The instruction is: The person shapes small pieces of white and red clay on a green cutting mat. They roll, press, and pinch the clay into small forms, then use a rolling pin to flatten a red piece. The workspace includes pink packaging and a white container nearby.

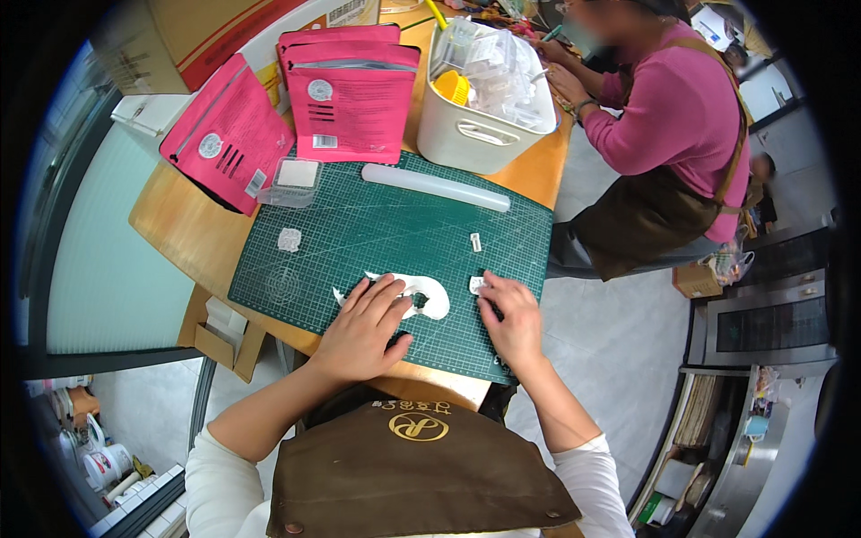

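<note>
My left hand (366, 329) lies palm down, fingers spread a little, over the left part of a thin white clay-like sheet (434, 296) that has a hole in it. The sheet rests on a green cutting mat (377, 222), and its torn edge shows beyond my fingers. On the right of the mat, my right hand (511, 316) has its fingertips at a small white patterned piece (476, 285); whether it grips the piece cannot be told. Above that lies a small white rectangular piece (476, 242). A crinkled white piece (289, 239) sits at the mat's left.
A translucent white roller (436, 187) lies across the mat's back. Behind stand pink pouches (356, 101), a small clear plastic box (292, 191) and a white bin (471, 144) of plastic containers. A co-worker in a pink sweater (679, 107) sits at the right.
</note>
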### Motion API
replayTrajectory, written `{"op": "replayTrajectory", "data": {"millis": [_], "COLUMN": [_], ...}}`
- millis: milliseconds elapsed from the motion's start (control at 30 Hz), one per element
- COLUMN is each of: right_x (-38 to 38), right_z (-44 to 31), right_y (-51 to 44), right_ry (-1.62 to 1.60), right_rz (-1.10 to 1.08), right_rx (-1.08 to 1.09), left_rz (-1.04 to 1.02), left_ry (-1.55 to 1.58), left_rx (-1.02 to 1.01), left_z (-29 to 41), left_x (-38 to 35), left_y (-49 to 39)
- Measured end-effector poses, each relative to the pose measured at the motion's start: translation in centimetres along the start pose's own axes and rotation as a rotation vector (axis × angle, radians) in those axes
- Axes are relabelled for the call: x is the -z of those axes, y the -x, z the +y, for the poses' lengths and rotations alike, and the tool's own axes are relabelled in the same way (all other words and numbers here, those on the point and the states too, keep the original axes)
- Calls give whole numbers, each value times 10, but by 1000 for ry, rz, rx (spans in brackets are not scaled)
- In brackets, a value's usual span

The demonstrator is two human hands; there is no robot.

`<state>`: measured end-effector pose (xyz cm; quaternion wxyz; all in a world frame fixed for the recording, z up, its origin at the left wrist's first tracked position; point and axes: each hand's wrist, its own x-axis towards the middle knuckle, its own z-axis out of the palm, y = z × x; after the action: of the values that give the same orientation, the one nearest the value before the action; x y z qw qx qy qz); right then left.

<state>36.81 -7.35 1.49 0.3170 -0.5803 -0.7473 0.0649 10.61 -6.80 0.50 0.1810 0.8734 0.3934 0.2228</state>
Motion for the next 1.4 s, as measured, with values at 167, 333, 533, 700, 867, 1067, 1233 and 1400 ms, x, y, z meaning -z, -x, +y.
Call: {"op": "replayTrajectory", "data": {"millis": [167,333,533,700,867,1067,1233,1400], "right_x": [4,1,0,-12,-37,-47,-47,-50], "right_z": [3,-5,-3,-6,-49,-49,-47,-58], "right_y": [8,3,-3,-11,-7,-9,-1,-4], "right_ry": [192,249,266,126,-93,-206,-173,-193], "right_rz": [-119,-191,-181,-60,-221,-80,-88,-157], "right_rx": [174,-26,66,153,346,285,204,240], "left_rz": [-2,66,-82,-59,-93,-230,3,196], "left_ry": [-12,-1,-43,-52,-168,-172,-211,-15], "left_rx": [-11,12,-52,-33,-48,-18,1,145], "left_z": [0,-6,-17,-16,-21,-17,-28,-38], "left_x": [2,8,14,17,14,24,23,17], "left_y": [3,8,19,24,7,7,-5,-2]}}
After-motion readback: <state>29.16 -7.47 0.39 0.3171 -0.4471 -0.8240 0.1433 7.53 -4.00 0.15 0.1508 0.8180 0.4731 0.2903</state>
